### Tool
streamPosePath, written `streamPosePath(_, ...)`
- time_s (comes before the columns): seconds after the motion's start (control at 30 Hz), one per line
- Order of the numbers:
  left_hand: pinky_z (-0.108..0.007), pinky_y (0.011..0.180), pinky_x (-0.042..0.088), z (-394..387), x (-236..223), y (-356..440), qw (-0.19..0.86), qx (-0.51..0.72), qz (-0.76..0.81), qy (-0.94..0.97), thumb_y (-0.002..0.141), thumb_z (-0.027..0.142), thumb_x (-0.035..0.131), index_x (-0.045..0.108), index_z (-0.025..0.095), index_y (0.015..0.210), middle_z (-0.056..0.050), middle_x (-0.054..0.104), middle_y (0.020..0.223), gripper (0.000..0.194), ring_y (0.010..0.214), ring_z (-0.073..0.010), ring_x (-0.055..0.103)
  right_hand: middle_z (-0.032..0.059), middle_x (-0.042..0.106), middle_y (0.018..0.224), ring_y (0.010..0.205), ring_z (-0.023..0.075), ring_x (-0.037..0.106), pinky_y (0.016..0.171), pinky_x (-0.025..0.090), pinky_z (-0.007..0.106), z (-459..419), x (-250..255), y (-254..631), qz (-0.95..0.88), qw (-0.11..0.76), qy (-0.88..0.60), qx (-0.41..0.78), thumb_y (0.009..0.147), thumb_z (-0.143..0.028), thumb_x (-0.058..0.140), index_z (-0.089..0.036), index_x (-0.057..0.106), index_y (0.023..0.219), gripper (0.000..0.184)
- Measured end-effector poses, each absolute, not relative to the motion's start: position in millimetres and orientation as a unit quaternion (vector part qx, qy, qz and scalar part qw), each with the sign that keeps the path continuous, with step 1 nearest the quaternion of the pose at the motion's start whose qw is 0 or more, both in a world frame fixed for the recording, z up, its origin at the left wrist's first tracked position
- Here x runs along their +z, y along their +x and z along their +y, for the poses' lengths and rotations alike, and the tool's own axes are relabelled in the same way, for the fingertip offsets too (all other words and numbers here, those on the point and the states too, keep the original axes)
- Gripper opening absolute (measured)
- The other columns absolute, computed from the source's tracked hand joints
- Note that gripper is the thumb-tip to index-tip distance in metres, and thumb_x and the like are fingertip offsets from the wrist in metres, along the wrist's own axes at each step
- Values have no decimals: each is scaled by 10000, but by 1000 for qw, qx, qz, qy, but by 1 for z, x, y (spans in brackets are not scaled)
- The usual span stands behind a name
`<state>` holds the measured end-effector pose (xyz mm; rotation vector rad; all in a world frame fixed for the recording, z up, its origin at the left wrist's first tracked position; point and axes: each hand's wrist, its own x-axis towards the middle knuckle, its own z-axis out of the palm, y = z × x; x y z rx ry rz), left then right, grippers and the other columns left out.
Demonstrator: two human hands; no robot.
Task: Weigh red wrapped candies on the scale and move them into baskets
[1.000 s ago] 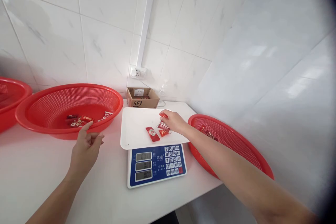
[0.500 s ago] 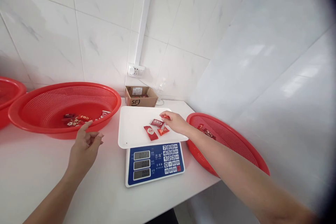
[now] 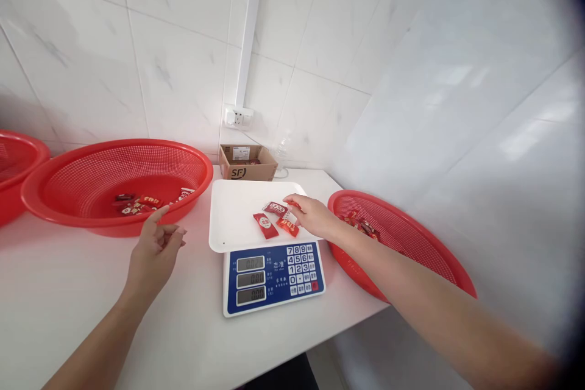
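Observation:
A blue-faced scale [image 3: 273, 277] carries a white tray [image 3: 237, 213] with three red wrapped candies [image 3: 265, 225] on it. My right hand [image 3: 311, 216] lies over the tray's right side, fingers pinched on a small red candy [image 3: 292, 203] beside the loose ones. My left hand [image 3: 155, 250] hovers above the counter just in front of a big red basket [image 3: 116, 186]. Its fingers are loosely curled with the forefinger out, and it holds nothing. That basket has several candies [image 3: 137, 202] in its bottom.
A second red basket [image 3: 402, 244] with a few candies stands right of the scale, at the counter's corner. A third red basket [image 3: 13, 164] shows at the far left. A small cardboard box [image 3: 247, 163] sits against the tiled wall under a socket [image 3: 239, 116].
My right hand let go of a striped candy onto the tray, leaving three lying there, and drew slightly back. The left hand has hardly moved.

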<state>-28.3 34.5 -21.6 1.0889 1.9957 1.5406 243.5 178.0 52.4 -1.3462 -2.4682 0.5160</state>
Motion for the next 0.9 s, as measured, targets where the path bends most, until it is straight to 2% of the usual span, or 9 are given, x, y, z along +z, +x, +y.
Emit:
streamPosePath(0.13, -361, 776, 498, 35, -23, -28, 196, 552, 709, 394, 750, 468, 538, 358, 325, 1287, 22, 631, 830, 584, 755, -186, 634, 51, 595, 1122, 785, 147, 627, 752, 455, 298, 172, 60, 244, -859, 148, -472, 133, 922, -259, 367, -227, 519, 1152, 278)
streamPosePath(0.23, -360, 772, 503, 36, -24, -27, 199, 555, 706, 393, 745, 462, 542, 370, 316, 1285, 20, 632, 829, 585, 740, -183, 635, 57, 556, 1166, 916, 165, 601, 781, 451, 298, 169, 64, 242, -873, 155, -447, 116, 936, -274, 335, -232, 520, 1168, 300)
streamPosePath(0.33, -348, 768, 507, 37, -25, -27, 203, 559, 700, 395, 738, 445, 544, 385, 313, 1274, 25, 629, 815, 575, 724, -174, 633, 46, 529, 1190, 974, 171, 579, 795, 448, 290, 166, 63, 237, -904, 115, -400, 95, 934, -283, 345, -273, 524, 1196, 318)
streamPosePath(0.43, -341, 764, 507, 38, -24, -26, 204, 558, 702, 393, 732, 440, 546, 404, 304, 1254, 27, 628, 804, 558, 714, -170, 629, 45, 457, 1296, 916, 169, 596, 717, 460, 272, 163, 62, 235, -930, 42, -363, 46, 879, -169, 407, -319, 469, 1269, 423)
streamPosePath(0.5, -342, 760, 508, 38, -23, -26, 202, 556, 706, 390, 731, 439, 547, 414, 298, 1245, 25, 628, 801, 549, 708, -169, 627, 33, 382, 1379, 945, 182, 590, 698, 462, 269, 162, 63, 239, -936, 12, -351, 14, 810, -54, 413, -341, 435, 1300, 569)
streamPosePath(0.57, -342, 760, 508, 37, -21, -26, 197, 558, 706, 389, 733, 428, 545, 425, 297, 1234, 25, 629, 796, 531, 704, -169, 627, 16, 351, 1411, 996, 194, 576, 717, 467, 276, 162, 67, 247, -932, 7, -362, 0, 771, -3, 391, -338, 446, 1293, 623)
streamPosePath(0.77, -354, 770, 502, 34, -20, -25, 185, 563, 706, 388, 746, 403, 547, 424, 308, 1229, 25, 636, 806, 507, 714, -170, 630, 27, 508, 1285, 1059, 210, 555, 821, 470, 320, 173, 79, 316, -864, 89, -496, -15, 831, -131, 389, -256, 548, 1166, 391)
streamPosePath(0.83, -349, 763, 505, 33, -21, -24, 184, 567, 704, 387, 750, 396, 548, 426, 302, 1226, 22, 638, 816, 500, 712, -166, 628, 46, 581, 1193, 1032, 233, 572, 821, 474, 346, 178, 75, 351, -827, 87, -556, -19, 843, -194, 402, -234, 573, 1116, 325)
streamPosePath(0.9, -341, 762, 507, 32, -21, -22, 182, 572, 700, 386, 754, 380, 547, 435, 297, 1217, 24, 635, 804, 483, 700, -159, 623, 54, 652, 1056, 935, 233, 616, 761, 498, 334, 180, 65, 388, -801, 48, -596, 18, 825, -238, 448, -226, 613, 1024, 259)
